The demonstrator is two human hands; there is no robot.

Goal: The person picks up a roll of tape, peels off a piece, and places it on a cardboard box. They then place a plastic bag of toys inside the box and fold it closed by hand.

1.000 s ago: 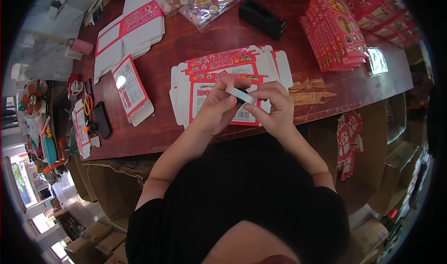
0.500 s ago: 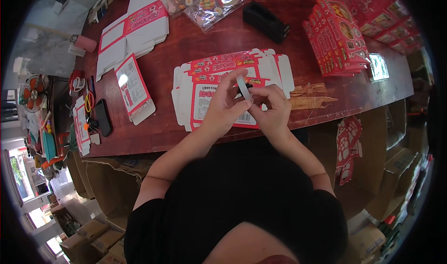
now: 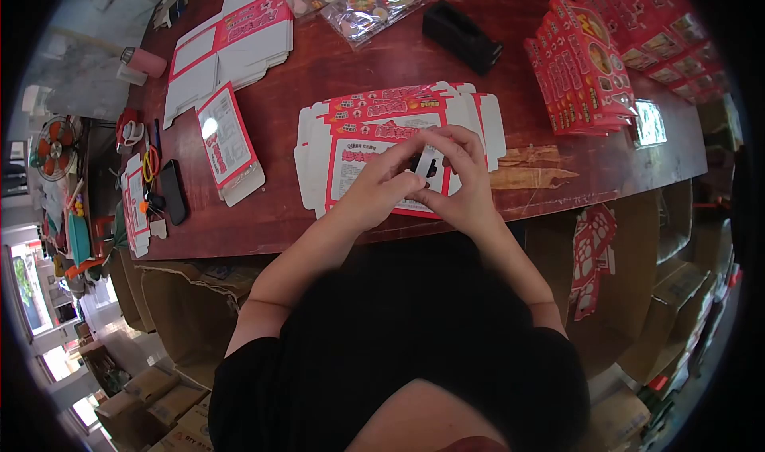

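Note:
Between my two hands is a small roll of clear tape [image 3: 425,162] with a black core piece in it. My left hand [image 3: 381,183] is closed on the roll's left side, thumb and fingers pressed to it. From the right, my right hand [image 3: 464,177] curls its fingers over the top, with the thumb below. Part of the roll is hidden by the fingers. Underneath lie flat red-and-white printed cartons [image 3: 351,153] in an overlapping stack. A black tape dispenser [image 3: 460,38] sits farther back on the table.
Folded red boxes [image 3: 578,70] stand in a row at right. Flat cartons [image 3: 251,42] and one carton [image 3: 229,145] lie left, near a phone [image 3: 173,191] and scissors [image 3: 151,165]. Clear packets [image 3: 370,10] lie at the back. Open cardboard boxes [image 3: 187,309] stand below the table edge.
My right hand has shifted up and over the roll, its fingers now meeting those of my left hand. The roll has turned slightly and sits a little lower. The head view has shifted slightly.

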